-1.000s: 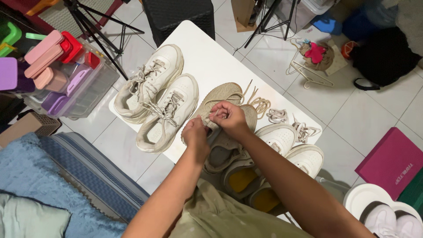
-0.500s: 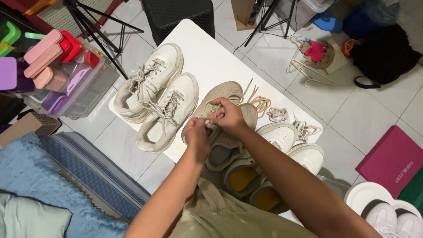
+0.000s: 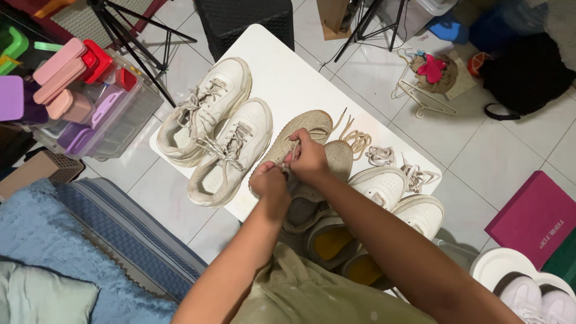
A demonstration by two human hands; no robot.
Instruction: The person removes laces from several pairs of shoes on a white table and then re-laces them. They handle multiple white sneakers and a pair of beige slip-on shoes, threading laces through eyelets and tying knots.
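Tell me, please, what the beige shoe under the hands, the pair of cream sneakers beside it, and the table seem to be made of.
Beige shoe: probably knitted fabric, matte; its surface looks woven and soft. Cream sneakers: likely leather or synthetic leather, smooth panels with a slight sheen, plus thick rubbery soles. Table: smooth, white, flat; plastic or laminate, I cannot tell which.

Beige knit sneaker [image 3: 303, 129]: lies on the white tabletop [image 3: 282, 78], toe pointing away, beside its matching twin [image 3: 312, 192]. Woven upper, worn look. Its beige lace [image 3: 290, 153] is slack at the throat, pinched between both hands. Loose lace ends [image 3: 354, 141] lie coiled just beside the toe.
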